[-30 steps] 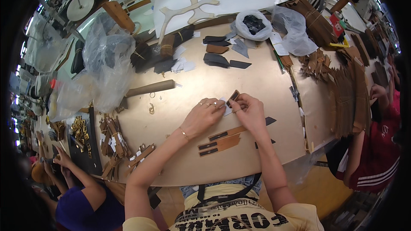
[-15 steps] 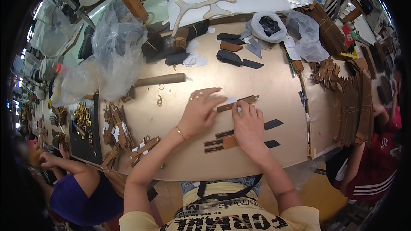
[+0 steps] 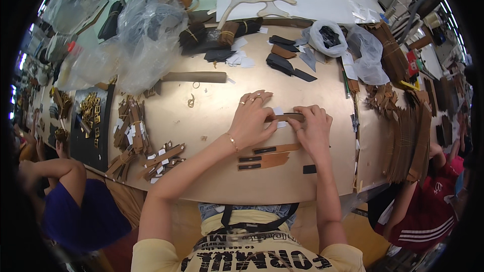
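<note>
My left hand (image 3: 253,119) and my right hand (image 3: 313,128) both press on a narrow brown leather strap (image 3: 285,117) that lies flat on the tan worktable (image 3: 212,121). The left thumb sits on the strap's left end, the right fingers on its right end. A small white paper tab (image 3: 278,111) pokes out under the strap. Just below my hands lie two more brown straps with black ends (image 3: 267,155) and a small black piece (image 3: 309,169).
Piles of cut brown strap pieces (image 3: 136,136) sit to the left, a wooden roller (image 3: 194,77) and clear plastic bags (image 3: 146,35) behind them. Black and brown leather parts (image 3: 287,60) lie at the back. Stacked brown pieces (image 3: 408,136) fill the right. A person in purple (image 3: 75,206) and another in red (image 3: 428,211) sit alongside.
My hands have lowered the strap from a raised, angled hold to flat on the table, and both now press it down. The view has shifted a little.
</note>
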Available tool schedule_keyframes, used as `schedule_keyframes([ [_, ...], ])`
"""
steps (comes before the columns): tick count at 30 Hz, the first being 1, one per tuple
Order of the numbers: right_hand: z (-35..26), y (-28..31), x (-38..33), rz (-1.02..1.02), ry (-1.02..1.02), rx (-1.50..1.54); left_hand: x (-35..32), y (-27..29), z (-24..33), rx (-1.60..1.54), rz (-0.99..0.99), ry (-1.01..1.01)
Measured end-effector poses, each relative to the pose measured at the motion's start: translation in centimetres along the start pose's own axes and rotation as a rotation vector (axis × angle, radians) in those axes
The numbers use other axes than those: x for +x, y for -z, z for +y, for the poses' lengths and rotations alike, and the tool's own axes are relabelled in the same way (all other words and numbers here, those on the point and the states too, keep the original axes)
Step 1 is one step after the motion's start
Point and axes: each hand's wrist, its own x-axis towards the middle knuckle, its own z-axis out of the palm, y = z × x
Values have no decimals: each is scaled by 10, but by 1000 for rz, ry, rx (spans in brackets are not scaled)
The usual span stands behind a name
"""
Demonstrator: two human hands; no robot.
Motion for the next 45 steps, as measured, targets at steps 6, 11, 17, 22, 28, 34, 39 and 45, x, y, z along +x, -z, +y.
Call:
schedule_keyframes([
  [6,13,2,3,-33,102,201,11,-10,1,-182,30,76],
  [11,1,6,-4,-122,20,523,6,22,4,-484,-120,106],
  [17,-35,16,-19,-155,100,531,-68,94,-9,-565,-78,308],
  [22,-48,18,-20,-218,78,531,-167,185,-30,-328,-147,702],
  [28,-44,14,-23,-275,72,466,-214,197,-37,-155,-61,907],
  [34,-33,20,-32,-227,22,419,-204,183,-27,235,-43,897],
  [39,-20,29,-35,-158,-35,392,-178,192,-7,480,27,848],
  [45,-2,36,-45,-55,-147,369,-116,153,-7,307,102,376],
])
